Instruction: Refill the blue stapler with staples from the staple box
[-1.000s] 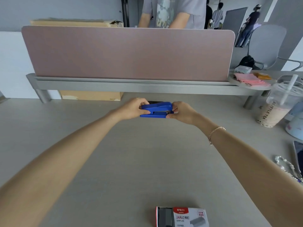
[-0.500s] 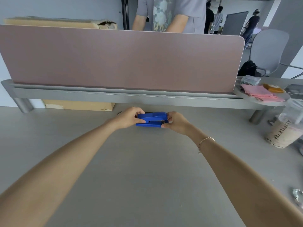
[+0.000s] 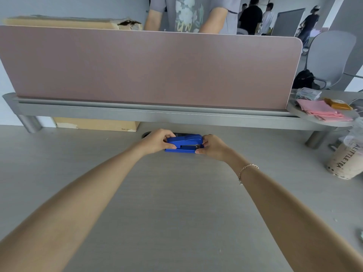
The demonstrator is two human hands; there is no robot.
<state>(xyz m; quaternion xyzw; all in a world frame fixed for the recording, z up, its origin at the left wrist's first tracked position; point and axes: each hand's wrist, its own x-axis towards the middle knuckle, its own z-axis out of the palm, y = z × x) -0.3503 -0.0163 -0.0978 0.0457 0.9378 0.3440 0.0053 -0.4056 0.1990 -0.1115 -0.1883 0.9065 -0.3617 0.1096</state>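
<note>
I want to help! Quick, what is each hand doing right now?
Left hand: closed on the back end of the blue stapler.
Right hand: closed on the stapler's front end.

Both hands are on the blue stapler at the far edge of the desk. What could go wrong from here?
1. The right hand has fingertips at the front end of the blue stapler; if the top snaps shut, they may get pinched.
2. The staple box is out of view now, so reaching for it would be blind.
3. The milk tea cup stands near the right forearm; a wide sweep might tip it.
</note>
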